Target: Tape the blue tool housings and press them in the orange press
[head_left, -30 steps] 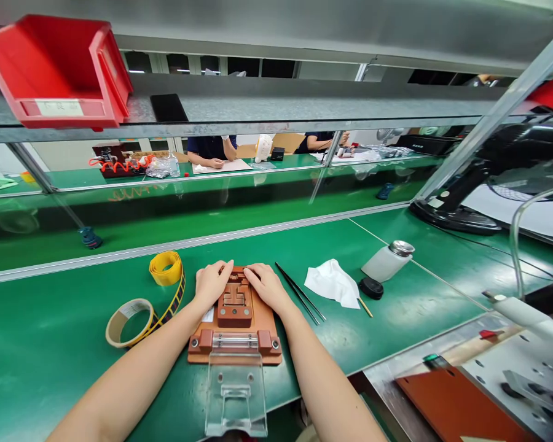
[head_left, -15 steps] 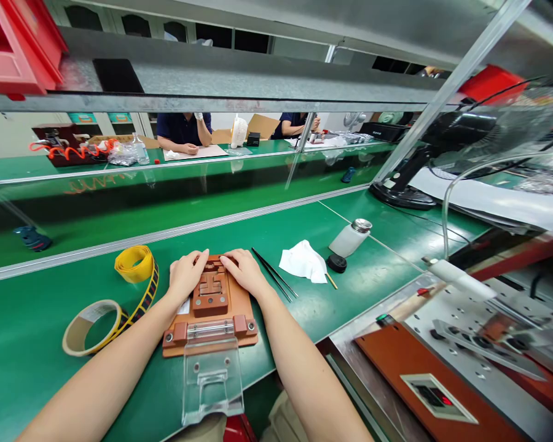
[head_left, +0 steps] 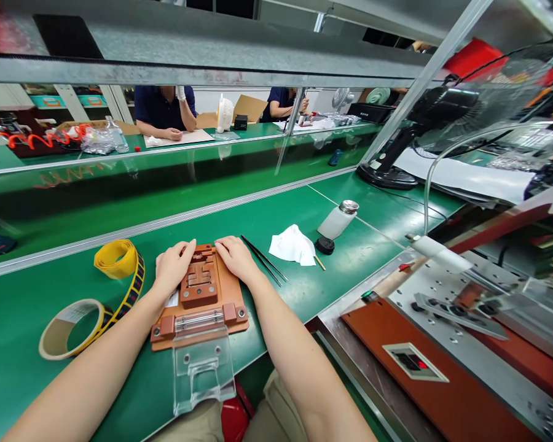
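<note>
Fixture (head_left: 200,297) | long axis front-to-back | clear flap (head_left: 200,357) toward person | hands (head_left: 172,265) at far end, grip unclear

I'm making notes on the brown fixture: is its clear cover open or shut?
Open. The clear cover is swung back toward the camera, away from the brown block, whose recesses show uncovered.

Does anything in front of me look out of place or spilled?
No spill or damage stands out. One mild oddity: the clear flap on the brown fixture juts past the near edge of the green bench, leaving no bench under one corner.
</note>
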The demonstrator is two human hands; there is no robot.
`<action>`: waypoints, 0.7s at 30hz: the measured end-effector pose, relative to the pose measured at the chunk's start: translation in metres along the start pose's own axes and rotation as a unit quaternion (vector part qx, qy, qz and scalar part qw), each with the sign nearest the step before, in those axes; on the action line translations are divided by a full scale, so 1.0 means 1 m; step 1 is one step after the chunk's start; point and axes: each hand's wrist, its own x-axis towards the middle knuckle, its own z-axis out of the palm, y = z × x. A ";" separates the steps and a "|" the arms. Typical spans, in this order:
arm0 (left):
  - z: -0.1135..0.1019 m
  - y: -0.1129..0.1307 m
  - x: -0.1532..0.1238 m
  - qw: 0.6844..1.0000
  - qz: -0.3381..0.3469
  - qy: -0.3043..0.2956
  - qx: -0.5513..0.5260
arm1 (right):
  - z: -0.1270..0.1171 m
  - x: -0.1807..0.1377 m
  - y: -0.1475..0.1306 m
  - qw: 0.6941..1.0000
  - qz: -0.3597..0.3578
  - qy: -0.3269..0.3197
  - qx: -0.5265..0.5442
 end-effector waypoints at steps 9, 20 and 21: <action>0.001 -0.003 0.001 1.000 0.004 0.001 -0.013 | 0.003 0.001 0.005 1.000 0.013 0.000 -0.008; 0.001 -0.004 0.004 1.000 0.002 -0.012 -0.014 | 0.002 -0.001 0.002 1.000 0.021 0.013 -0.014; 0.001 -0.004 0.004 1.000 0.002 -0.013 -0.014 | 0.002 -0.001 0.002 1.000 0.022 0.011 -0.015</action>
